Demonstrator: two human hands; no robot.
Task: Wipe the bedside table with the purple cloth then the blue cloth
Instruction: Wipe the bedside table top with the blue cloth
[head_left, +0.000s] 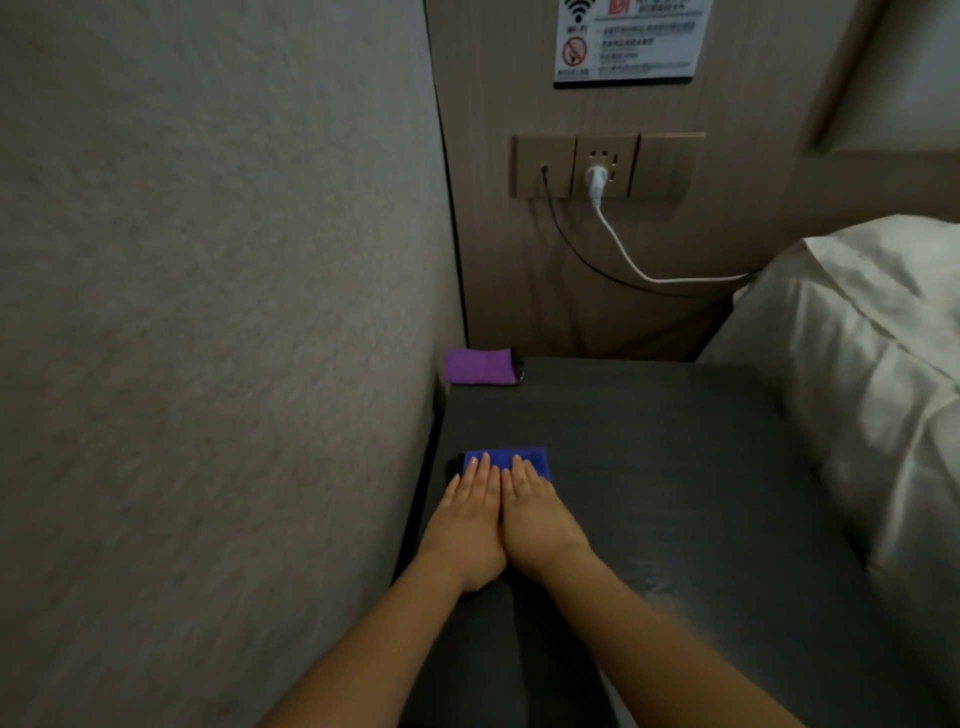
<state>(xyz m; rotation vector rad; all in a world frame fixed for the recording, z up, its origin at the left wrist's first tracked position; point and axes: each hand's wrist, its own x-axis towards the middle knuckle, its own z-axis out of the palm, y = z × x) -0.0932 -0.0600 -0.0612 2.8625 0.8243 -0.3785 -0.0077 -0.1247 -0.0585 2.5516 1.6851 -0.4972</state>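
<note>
Your two bare forearms come in from the bottom edge and meet over the near left part of the bedside table (675, 493), a dark grey top running up the frame. Your left hand (470, 525) and right hand (537, 519) lie side by side, touching along the thumbs, both flat and palm down with fingers straight and close together, nothing curled or gripped. Both sets of fingertips press on the blue cloth (524, 457), a folded rectangle that sticks out beyond the fingers; the cloth sits flat on the table near its left edge, close to the textured wall (208, 312) on your left. A small dark bit shows at the cloth's left side by your left little finger; can't tell what it is. Further back, the purple cloth (480, 366) lies folded in the far left corner of the table, against the wall, well apart from your hands, with a dark object touching its right end. To the right, white bedding (857, 364) runs alongside the table. Beyond the table, a wood-tone panel carries a socket plate (608, 165) with a white plug (596, 182) in it, a white cable and a black cable drooping right toward the bed. Above that hangs a WiFi and no-smoking sign (628, 39), text blurred.
</note>
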